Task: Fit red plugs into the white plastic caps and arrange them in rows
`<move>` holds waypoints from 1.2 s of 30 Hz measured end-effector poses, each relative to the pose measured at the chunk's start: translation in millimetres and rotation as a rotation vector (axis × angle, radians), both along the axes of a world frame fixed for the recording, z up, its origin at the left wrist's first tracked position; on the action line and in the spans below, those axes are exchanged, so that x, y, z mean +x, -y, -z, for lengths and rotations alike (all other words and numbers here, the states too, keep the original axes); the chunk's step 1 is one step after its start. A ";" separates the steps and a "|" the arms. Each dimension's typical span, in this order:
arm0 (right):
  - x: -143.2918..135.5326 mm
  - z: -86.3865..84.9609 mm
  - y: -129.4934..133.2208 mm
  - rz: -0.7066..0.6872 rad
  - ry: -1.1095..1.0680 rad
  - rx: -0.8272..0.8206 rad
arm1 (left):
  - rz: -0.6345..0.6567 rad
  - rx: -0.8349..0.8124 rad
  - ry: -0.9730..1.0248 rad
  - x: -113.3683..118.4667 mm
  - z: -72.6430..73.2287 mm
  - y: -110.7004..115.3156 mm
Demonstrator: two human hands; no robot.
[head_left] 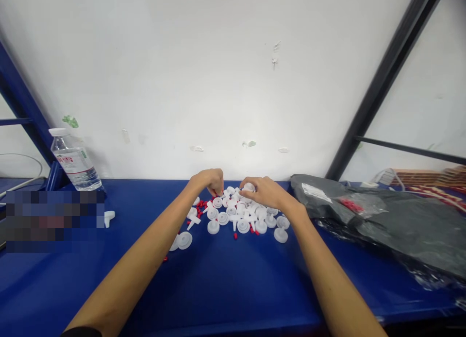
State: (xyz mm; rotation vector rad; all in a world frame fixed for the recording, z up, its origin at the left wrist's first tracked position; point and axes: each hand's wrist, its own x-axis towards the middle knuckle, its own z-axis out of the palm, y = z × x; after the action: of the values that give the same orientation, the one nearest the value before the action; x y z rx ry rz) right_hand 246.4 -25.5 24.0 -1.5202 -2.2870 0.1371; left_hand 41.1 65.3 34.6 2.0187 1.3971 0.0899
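A pile of white plastic nozzle caps [243, 225], round discs with spouts, lies on the blue table, mixed with small red tips [235, 236]. At the back left of the pile, my left hand [214, 180] points downward with its fingers closed; what they hold, if anything, is hidden. My right hand [265, 191] reaches in from the right side. Its thumb and forefinger close around a white round cap [249, 187] at the top of the pile. Some discs [185, 240] rest apart at the front left.
On the left stands a tilted water bottle [75, 162], with a white piece [108, 216] near it beside a blurred-out patch. Dark plastic bags [378, 225] cover the right side, a clear packet of red pieces [355, 204] on top. A white wall rises behind the blue table [225, 288].
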 end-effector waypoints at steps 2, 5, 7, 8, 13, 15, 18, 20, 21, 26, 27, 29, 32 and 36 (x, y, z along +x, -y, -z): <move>-0.5 1.0 -0.2 0.000 0.039 0.007 | 0.015 -0.017 -0.024 -0.4 0.6 0.0; 0.2 0.9 0.2 -0.022 0.061 -0.001 | 0.030 -0.034 -0.054 -3.0 -2.4 0.7; 0.7 0.2 0.8 -0.033 0.052 -0.016 | 0.044 -0.048 -0.064 -4.7 -4.8 1.5; 0.9 -0.2 1.0 -0.034 0.043 -0.024 | 0.051 -0.054 -0.065 -5.3 -5.9 2.0; 1.1 -1.0 0.1 -0.049 0.012 -0.018 | 0.058 -0.045 -0.056 -6.7 -11.9 5.0; 1.4 -1.1 -1.1 -0.029 -0.001 0.029 | 0.043 -0.001 -0.040 -7.4 -16.0 6.1; 3.1 -2.1 -2.4 0.051 -0.015 0.122 | 0.003 0.125 0.009 -9.6 -26.6 7.4; 6.2 -3.9 -2.5 0.130 -0.028 0.181 | -0.028 0.228 0.056 -11.5 -38.0 9.9; 8.6 -5.1 -2.6 0.173 -0.041 0.206 | -0.040 0.277 0.082 -12.6 -44.8 12.6; 29.1 -8.1 -6.9 0.366 -0.167 0.257 | -0.121 0.582 0.147 -27.4 -71.7 43.0; 33.9 -7.1 -8.9 0.387 -0.194 0.255 | -0.140 0.650 0.119 -35.0 -71.3 49.9; 42.6 -2.5 -13.9 0.389 -0.251 0.239 | -0.178 0.767 0.019 -57.9 -62.1 59.7; 52.1 10.5 -21.9 0.303 -0.388 0.175 | -0.213 0.913 -0.155 -111.9 -31.9 62.7; 61.3 32.9 -29.3 0.180 -0.513 -0.018 | -0.313 0.906 -0.380 -194.6 18.6 62.9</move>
State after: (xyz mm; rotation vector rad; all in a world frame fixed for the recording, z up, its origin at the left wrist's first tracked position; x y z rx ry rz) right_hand 307.7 3.8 -8.9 -1.4818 -1.7449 0.4423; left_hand -153.4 2.4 16.0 2.5858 2.1804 0.5960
